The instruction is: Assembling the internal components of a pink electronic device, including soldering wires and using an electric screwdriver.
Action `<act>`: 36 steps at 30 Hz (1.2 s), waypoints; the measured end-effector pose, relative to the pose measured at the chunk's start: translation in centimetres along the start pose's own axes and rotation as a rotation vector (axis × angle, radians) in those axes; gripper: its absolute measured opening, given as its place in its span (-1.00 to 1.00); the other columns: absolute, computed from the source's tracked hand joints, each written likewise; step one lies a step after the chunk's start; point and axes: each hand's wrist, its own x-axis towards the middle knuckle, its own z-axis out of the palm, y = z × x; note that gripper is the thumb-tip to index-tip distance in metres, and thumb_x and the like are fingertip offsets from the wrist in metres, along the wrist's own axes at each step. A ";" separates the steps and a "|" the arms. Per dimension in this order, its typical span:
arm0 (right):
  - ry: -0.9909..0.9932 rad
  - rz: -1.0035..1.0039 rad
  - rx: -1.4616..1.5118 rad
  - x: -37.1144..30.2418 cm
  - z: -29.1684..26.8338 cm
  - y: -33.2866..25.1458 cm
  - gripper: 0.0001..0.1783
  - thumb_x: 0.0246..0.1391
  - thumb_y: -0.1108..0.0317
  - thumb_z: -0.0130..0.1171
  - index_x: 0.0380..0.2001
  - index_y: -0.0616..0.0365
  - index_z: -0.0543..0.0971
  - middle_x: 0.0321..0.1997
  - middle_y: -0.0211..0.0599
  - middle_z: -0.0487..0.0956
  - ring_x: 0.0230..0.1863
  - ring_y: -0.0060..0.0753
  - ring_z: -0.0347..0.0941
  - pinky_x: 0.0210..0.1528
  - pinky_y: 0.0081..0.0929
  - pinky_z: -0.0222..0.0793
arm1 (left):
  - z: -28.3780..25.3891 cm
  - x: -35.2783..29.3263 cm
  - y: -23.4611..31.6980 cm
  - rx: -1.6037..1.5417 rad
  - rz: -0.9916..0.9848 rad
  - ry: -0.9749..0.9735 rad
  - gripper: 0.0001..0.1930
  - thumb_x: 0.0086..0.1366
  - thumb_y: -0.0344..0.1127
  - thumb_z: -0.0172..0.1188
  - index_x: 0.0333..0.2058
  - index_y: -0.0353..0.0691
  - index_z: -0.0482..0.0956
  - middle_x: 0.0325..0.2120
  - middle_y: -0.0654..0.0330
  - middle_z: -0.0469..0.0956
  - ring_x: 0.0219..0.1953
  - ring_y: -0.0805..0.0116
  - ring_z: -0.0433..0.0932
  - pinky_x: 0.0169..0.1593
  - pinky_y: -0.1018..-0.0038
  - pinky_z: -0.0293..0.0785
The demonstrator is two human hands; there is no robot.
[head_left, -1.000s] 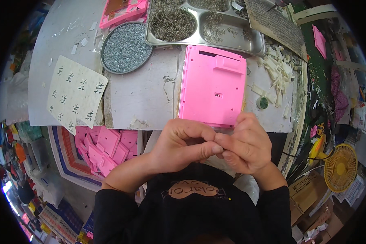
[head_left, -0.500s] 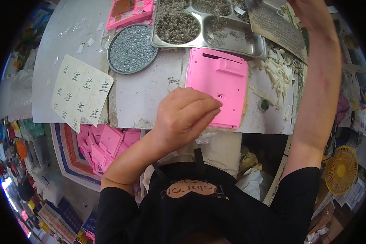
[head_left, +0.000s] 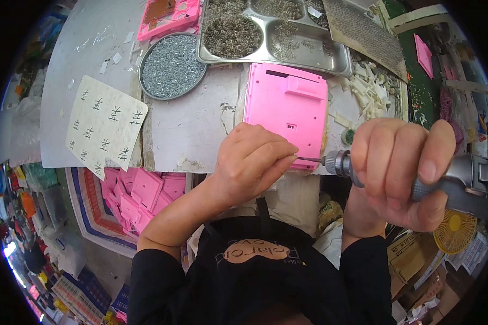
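A pink plastic housing (head_left: 282, 111) lies flat near the front edge of the table, its raised block toward the far side. My left hand (head_left: 255, 160) rests over its lower left corner, thumb and fingertips pinched together; whatever is between them is too small to make out. From the right, my right hand (head_left: 404, 168) is wrapped round a grey electric screwdriver (head_left: 339, 162) held almost level. Its thin bit points left and reaches the pinched fingertips of my left hand.
Behind the housing stands a steel compartment tray (head_left: 265, 57) of small metal parts. A round dish (head_left: 173, 65) of screws is left of it, near a marked card (head_left: 106, 124). White plastic pieces (head_left: 368, 89) lie at right. Below the table, a basket (head_left: 100, 211) holds pink parts.
My right hand has come down from the far right with the electric screwdriver, bringing its bit to my left fingertips. My left hand stays pinched at nearly the same spot.
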 end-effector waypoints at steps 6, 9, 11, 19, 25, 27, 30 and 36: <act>0.032 -0.010 -0.004 -0.3 -0.1 -0.1 -0.70 0.25 0.06 0.29 -0.17 -0.10 0.42 -0.63 -0.72 0.44 -0.67 -0.73 0.34 -0.48 -0.64 0.22 | 0.2 0.0 -0.1 0.021 0.017 0.029 -0.76 0.04 -0.53 0.44 -0.28 -0.22 0.67 -0.39 0.23 0.67 -0.43 0.29 0.58 -0.28 0.38 0.43; 0.019 -0.007 -0.022 0.0 -0.1 -0.1 -0.71 0.26 0.06 0.28 -0.17 -0.10 0.42 -0.63 -0.71 0.44 -0.67 -0.72 0.34 -0.47 -0.63 0.23 | 0.0 0.1 -0.1 0.029 0.022 0.017 -0.76 0.04 -0.53 0.44 -0.28 -0.22 0.67 -0.39 0.23 0.67 -0.43 0.29 0.57 -0.27 0.38 0.43; 0.014 0.007 -0.028 0.0 0.0 0.1 -0.71 0.26 0.06 0.27 -0.17 -0.10 0.42 -0.63 -0.71 0.44 -0.67 -0.71 0.34 -0.47 -0.63 0.23 | -0.1 0.2 0.0 0.032 0.025 0.016 -0.76 0.03 -0.52 0.45 -0.28 -0.22 0.67 -0.39 0.24 0.67 -0.43 0.29 0.57 -0.27 0.38 0.42; 0.020 0.026 -0.043 -1.0 -0.1 0.4 -0.71 0.26 0.08 0.26 -0.17 -0.05 0.42 -0.65 -0.69 0.43 -0.69 -0.68 0.32 -0.53 -0.58 0.24 | -0.3 0.5 0.5 0.010 0.041 -0.096 -0.79 0.06 -0.51 0.44 -0.29 -0.23 0.68 -0.38 0.19 0.69 -0.39 0.23 0.63 -0.26 0.34 0.50; 0.106 0.038 -0.084 -5.0 -1.3 0.4 -0.66 0.17 0.20 0.37 -0.14 0.08 0.45 -0.60 -0.52 0.46 -0.61 -0.48 0.38 -0.45 -0.42 0.30 | -1.1 2.3 -2.3 0.088 0.029 -0.189 -0.84 0.11 -0.46 0.42 -0.31 -0.22 0.65 -0.23 0.09 0.72 -0.18 0.07 0.71 -0.10 0.25 0.60; 0.181 0.064 -0.103 -6.3 -0.8 0.5 -0.66 0.14 0.24 0.41 -0.17 0.10 0.47 -0.58 -0.47 0.47 -0.59 -0.42 0.40 -0.41 -0.38 0.32 | -0.6 3.0 -2.9 0.036 0.128 -0.252 -0.83 0.10 -0.44 0.42 -0.34 -0.23 0.62 -0.16 0.08 0.71 -0.10 0.07 0.70 -0.04 0.22 0.60; 0.243 0.095 -0.114 -6.9 -0.3 0.9 -0.71 0.11 0.30 0.41 -0.23 0.11 0.49 -0.60 -0.45 0.47 -0.60 -0.40 0.41 -0.40 -0.37 0.35 | -0.2 2.6 -2.9 0.085 0.133 -0.354 -0.83 0.11 -0.41 0.41 -0.36 -0.21 0.57 -0.08 0.14 0.71 0.03 0.11 0.67 0.12 0.15 0.56; 0.047 -0.017 -0.267 -6.4 -0.6 2.5 -0.75 -0.05 0.56 0.41 -0.40 0.19 0.49 -0.62 -0.35 0.50 -0.65 -0.33 0.47 -0.51 -0.38 0.41 | 0.0 2.2 -2.8 0.081 0.091 -0.363 -0.85 0.15 -0.39 0.39 -0.36 -0.20 0.58 -0.08 0.18 0.71 0.07 0.17 0.66 0.20 0.13 0.53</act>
